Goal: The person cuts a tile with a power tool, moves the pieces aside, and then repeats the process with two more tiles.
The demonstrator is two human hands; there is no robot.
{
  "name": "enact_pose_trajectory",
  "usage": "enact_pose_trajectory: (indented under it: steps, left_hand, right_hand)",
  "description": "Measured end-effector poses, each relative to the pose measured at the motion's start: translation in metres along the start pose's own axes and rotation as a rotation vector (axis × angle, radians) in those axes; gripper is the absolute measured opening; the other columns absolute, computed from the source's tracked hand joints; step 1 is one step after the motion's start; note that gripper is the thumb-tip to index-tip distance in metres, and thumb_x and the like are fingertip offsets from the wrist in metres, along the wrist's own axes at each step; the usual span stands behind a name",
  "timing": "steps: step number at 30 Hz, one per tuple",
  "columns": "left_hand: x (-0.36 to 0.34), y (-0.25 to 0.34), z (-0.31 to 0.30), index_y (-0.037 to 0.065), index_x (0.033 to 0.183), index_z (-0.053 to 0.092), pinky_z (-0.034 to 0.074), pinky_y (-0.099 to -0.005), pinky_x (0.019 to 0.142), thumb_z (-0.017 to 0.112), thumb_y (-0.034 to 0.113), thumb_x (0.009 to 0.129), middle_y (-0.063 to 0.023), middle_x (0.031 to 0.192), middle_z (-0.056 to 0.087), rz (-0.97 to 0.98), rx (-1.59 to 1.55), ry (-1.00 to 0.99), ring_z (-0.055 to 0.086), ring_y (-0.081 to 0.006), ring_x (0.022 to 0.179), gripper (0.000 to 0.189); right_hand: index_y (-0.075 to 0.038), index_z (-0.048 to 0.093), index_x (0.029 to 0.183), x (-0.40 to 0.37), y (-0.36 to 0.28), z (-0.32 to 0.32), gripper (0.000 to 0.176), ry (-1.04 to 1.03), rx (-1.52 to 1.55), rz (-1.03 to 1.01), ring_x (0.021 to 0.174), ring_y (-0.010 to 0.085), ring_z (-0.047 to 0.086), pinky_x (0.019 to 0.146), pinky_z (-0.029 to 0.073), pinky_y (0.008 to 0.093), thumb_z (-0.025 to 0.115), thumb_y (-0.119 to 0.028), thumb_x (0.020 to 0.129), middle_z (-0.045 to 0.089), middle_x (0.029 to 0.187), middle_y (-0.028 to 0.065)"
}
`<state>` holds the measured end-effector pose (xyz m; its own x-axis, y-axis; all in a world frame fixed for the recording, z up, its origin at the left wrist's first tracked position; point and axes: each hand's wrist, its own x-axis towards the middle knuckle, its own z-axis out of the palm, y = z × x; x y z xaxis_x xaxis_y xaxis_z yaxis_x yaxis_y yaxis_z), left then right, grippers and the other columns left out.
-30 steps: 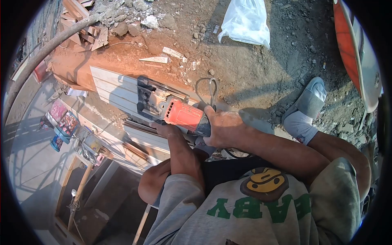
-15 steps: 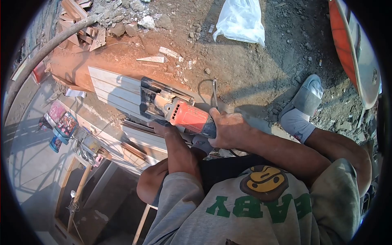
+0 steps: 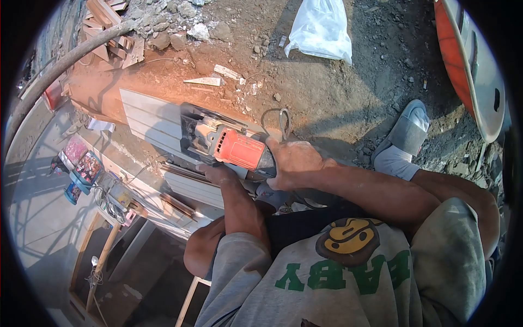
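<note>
A red tile cutter point(image 3: 239, 149) with a dusty dark base plate lies over a long pale tile point(image 3: 150, 115) marked with parallel lines. My right hand point(image 3: 294, 163) is wrapped round the cutter's dark rear end. Closed at the near edge of the tile, beside the base plate, is my left hand point(image 3: 216, 173); its fingertips are partly hidden. The blade cannot be seen under the base. A looped cable point(image 3: 284, 122) rises behind the cutter.
Tile offcuts point(image 3: 103, 24) are heaped at the upper left, near a thick hose point(image 3: 65, 62). Reddish dust covers the ground past the tile. A white plastic bag point(image 3: 320, 32) lies at the top, and an orange-and-white barrow-like tub point(image 3: 463, 71) stands at right. More tiles point(image 3: 193, 188) lie nearby.
The tile cutter has slid a little to the left along the tile, with my right hand moving along with it. My left hand has shifted only slightly.
</note>
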<state>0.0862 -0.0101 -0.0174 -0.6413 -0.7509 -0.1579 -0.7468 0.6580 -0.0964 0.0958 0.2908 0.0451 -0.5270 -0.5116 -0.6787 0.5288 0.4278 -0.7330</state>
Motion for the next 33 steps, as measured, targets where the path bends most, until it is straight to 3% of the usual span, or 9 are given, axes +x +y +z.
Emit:
enact_pose_trajectory:
  steps: [5,7,11,13,15,17,26,29,33]
  left_hand:
    - [-0.002,0.004,-0.003,-0.005,0.145,0.025,0.051,-0.046,0.09,0.054,0.022,0.096,-0.0305,0.127,0.054,-0.083,0.018,-0.069,0.061,-0.0378,0.109,0.063]
    - [-0.003,0.002,0.003,-0.005,0.127,0.036,0.052,-0.0505,0.084,0.049,0.022,0.098,-0.0341,0.113,0.06,-0.014,-0.24,0.004,0.064,-0.0446,0.098,0.042]
    - [0.018,-0.017,0.02,-0.005,0.127,0.039,0.052,-0.0482,0.087,0.034,0.024,0.103,-0.0314,0.116,0.06,-0.083,-0.621,-0.087,0.064,-0.0413,0.101,0.038]
    - [-0.017,0.025,-0.015,-0.007,0.127,0.039,0.052,-0.0451,0.091,0.026,0.03,0.104,-0.0284,0.119,0.06,-0.126,-0.147,-0.08,0.063,-0.0391,0.103,0.045]
    - [-0.018,0.032,-0.014,-0.011,0.127,0.042,0.049,-0.0449,0.095,0.026,0.041,0.103,-0.0286,0.121,0.059,-0.125,-0.105,-0.049,0.061,-0.0385,0.107,0.06]
    - [-0.024,0.04,-0.015,-0.016,0.124,0.049,0.046,-0.047,0.097,0.021,0.049,0.103,-0.0297,0.124,0.058,-0.439,-0.681,-0.005,0.059,-0.0393,0.111,0.074]
    - [0.015,-0.024,0.025,-0.016,0.124,0.051,0.043,-0.0453,0.101,0.021,0.06,0.099,-0.0309,0.126,0.056,-0.143,-0.552,0.048,0.058,-0.0398,0.11,0.085]
    - [-0.014,0.024,-0.004,-0.016,0.123,0.052,0.044,-0.0453,0.099,0.021,0.061,0.099,-0.0303,0.124,0.058,-0.416,-0.82,0.011,0.059,-0.0397,0.109,0.087]
    - [0.014,-0.007,0.015,-0.016,0.122,0.054,0.044,-0.0459,0.099,0.021,0.062,0.098,-0.0289,0.122,0.059,-0.397,-0.829,-0.046,0.059,-0.0398,0.109,0.088]
  right_hand:
    - [0.001,0.042,0.124,0.001,0.002,0.009,0.073,0.014,0.013,-0.01,0.097,0.0409,0.065,0.086,0.05,0.0472,0.075,-0.037,0.071,0.065,0.099,0.0259]
    - [0.001,0.042,0.124,-0.004,0.013,0.014,0.073,0.016,0.005,-0.005,0.098,0.0409,0.064,0.086,0.05,0.047,0.075,-0.037,0.071,0.065,0.099,0.0263]
    - [0.003,0.04,0.123,-0.015,0.034,0.025,0.074,0.057,-0.018,-0.063,0.096,0.0411,0.065,0.085,0.05,0.0473,0.075,-0.037,0.072,0.065,0.097,0.0256]
    - [0.004,0.04,0.122,-0.018,0.033,0.023,0.074,0.056,-0.026,-0.067,0.095,0.041,0.065,0.085,0.05,0.0475,0.075,-0.038,0.072,0.065,0.096,0.0252]
    - [0.003,0.04,0.122,-0.018,0.024,0.01,0.073,-0.031,-0.019,-0.02,0.094,0.0413,0.065,0.085,0.051,0.0476,0.075,-0.037,0.072,0.065,0.096,0.0253]
    - [0.003,0.04,0.123,-0.016,0.019,0.005,0.074,-0.051,-0.024,0.002,0.094,0.0414,0.065,0.085,0.051,0.0475,0.075,-0.038,0.072,0.065,0.096,0.0252]
    - [0.0,0.04,0.128,-0.013,0.017,0.008,0.077,-0.026,-0.042,0.019,0.096,0.0415,0.065,0.085,0.051,0.0469,0.075,-0.04,0.071,0.066,0.1,0.0251]
    - [0.0,0.04,0.127,-0.015,0.02,0.011,0.076,-0.036,-0.033,0.033,0.097,0.0413,0.065,0.086,0.051,0.0469,0.075,-0.039,0.071,0.065,0.101,0.0252]
    - [0.0,0.039,0.125,-0.022,0.021,0.009,0.075,-0.05,-0.043,0.045,0.099,0.0406,0.065,0.086,0.051,0.0468,0.075,-0.039,0.072,0.065,0.103,0.025]
